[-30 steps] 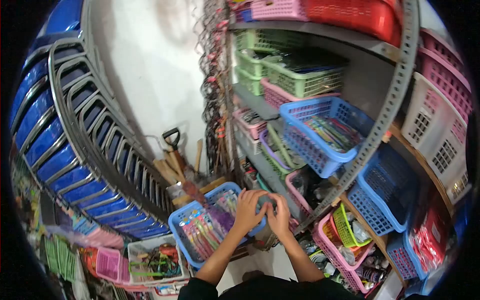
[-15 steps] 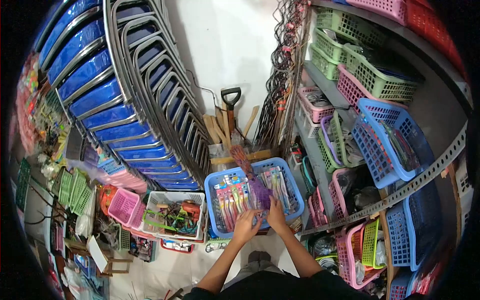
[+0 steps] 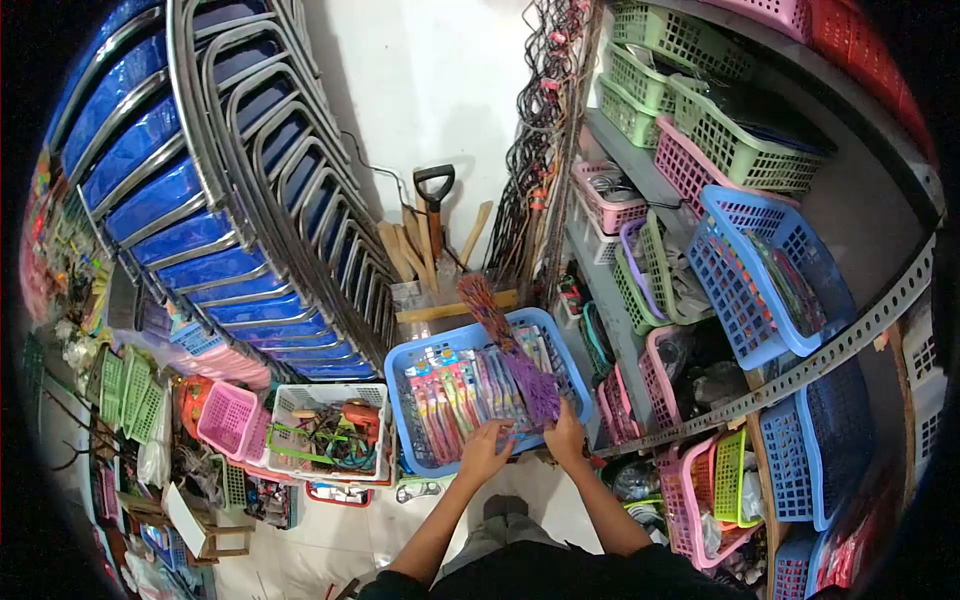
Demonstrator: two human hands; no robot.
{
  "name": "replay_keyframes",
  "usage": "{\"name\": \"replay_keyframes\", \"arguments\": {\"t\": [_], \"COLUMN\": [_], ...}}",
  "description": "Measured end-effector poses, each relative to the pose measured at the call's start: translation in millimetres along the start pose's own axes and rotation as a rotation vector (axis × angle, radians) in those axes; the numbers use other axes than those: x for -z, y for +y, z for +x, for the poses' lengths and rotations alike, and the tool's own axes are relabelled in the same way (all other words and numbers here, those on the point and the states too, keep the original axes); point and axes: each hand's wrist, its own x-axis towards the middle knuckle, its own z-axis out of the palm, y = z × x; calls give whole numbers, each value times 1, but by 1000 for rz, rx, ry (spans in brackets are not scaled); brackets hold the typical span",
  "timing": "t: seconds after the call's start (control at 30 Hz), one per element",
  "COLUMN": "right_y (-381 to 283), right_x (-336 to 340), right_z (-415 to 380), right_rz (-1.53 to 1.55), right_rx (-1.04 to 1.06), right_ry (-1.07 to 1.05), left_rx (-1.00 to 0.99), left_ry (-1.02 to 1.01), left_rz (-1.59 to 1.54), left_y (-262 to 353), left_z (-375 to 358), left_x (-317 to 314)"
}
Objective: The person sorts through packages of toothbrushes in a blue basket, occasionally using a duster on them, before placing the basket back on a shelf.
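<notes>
A blue plastic basket (image 3: 402,439) stands in front of me, with packaged toothbrushes (image 3: 450,395) lying in rows inside it. Over its right part lies a long netted bundle (image 3: 531,381), reddish brown at the far end and purple at the near end. My right hand (image 3: 565,437) is closed at the purple end of that bundle, near the basket's front right rim. My left hand (image 3: 486,450) lies at the basket's front edge against the near ends of the packs, its fingers apart.
Left of the basket is a white basket (image 3: 283,402) of tools, beside pink baskets (image 3: 228,418). Stacked blue chairs (image 3: 190,215) rise at the left. A shelf (image 3: 620,290) with coloured baskets stands at the right. Wooden handles and a black-handled tool (image 3: 434,190) lean at the wall.
The view has shifted, so most things sit further left. The bundle has moved rightward over the basket with my right hand, uncovering more packs in the middle.
</notes>
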Motion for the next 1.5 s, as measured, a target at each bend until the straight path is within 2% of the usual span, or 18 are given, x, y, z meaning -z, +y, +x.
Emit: {"name": "replay_keyframes", "arguments": {"t": [0.07,0.13,0.17,0.23,0.3,0.37,0.43,0.53,0.77,0.87,0.93,1.07,1.13,1.17,1.27,1.37,1.43,1.5], "right_y": [17,35,39,49,61,60,65,68,77,83,83,78,78,84,100,89,92,79], "right_x": [12,25,32,43,52,58,59,65,70,73,75,85,89,87,82,96,95,100], "right_z": [-2,0,0,-3,-3,-6,-12,-20,-35,-40,-43,-45,-47,-46,-39,-33,-21,-6], "right_rz": [22,3,-9,-20,24,-24,51,50,33,-19,-40,20,57,67,112,133,176,237], "right_rx": [41,28,25,-44,-35,-154,-115,-136,-157,-251,-202,-160,-46,-30,117,126,157,460], "right_ry": [117,153,180,187,266,232,304,286,294,231,275,285,361,364,409,255,219,301], "left_rx": [-61,136,132,323,341,403,427,610,540,591,591,612,490,483,567,439,448,466], "left_ry": [6,-159,-172,-271,-187,26,27,-31,61,-72,44,68,269,286,169,196,220,282], "left_rz": [-24,-173,-180,-147,-206,-140,-114,69,207,217,88,-20,-331,-326,-956,-1084,-1227,-1426], "left_y": [-6,-9,-9,-11,-27,-43,-46,-36,-29,-27,-28,-47,-58,-59,-44,-23,-9,-5], "left_z": [8,19,26,43,55,68,78,94,95,96,93,91,87,85,79,71,61,53], "left_x": [-14,-30,-36,-45,-68,-92,-101,-101,-105,-102,-104,-112,-114,-107,-70,-28,2,31]}}
